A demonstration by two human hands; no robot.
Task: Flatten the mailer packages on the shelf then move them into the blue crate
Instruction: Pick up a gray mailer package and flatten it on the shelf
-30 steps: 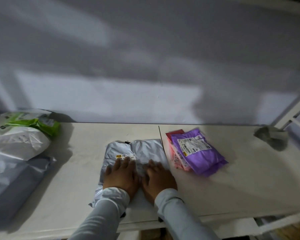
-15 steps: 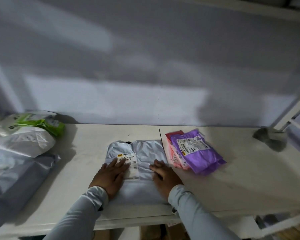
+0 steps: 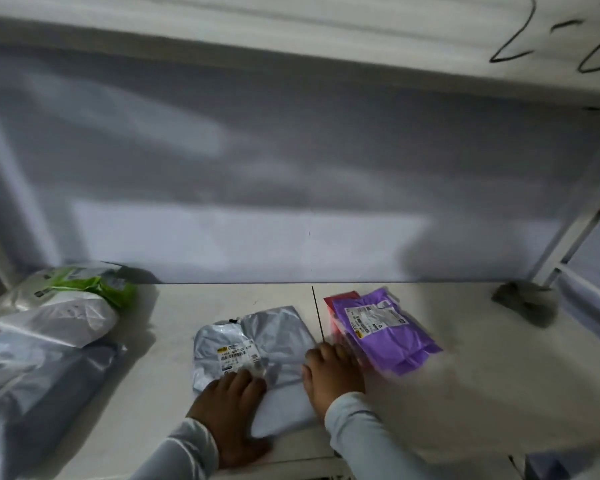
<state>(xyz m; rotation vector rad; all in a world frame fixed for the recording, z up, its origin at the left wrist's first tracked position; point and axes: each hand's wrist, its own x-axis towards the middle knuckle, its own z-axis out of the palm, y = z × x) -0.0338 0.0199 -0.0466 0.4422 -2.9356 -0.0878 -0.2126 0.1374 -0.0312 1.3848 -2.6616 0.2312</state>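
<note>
Flattening step, going by the look: grey mailer (image 3: 257, 344) in the middle of the shelf (image 3: 465, 358), near its front edge, under left hand (image 3: 231, 408) and right hand (image 3: 333, 374), both flat and gripping nothing. Next, likely more pressing, then a lift to the blue crate, not in view anywhere. Purple mailer (image 3: 385, 332) just beside, blurred; more bags (image 3: 59, 306) far left, cut off and dim.

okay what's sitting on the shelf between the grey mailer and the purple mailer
In the head view, a dark seam in the shelf runs between the grey mailer and the purple mailer; the right hand rests at that gap's near end.
</note>
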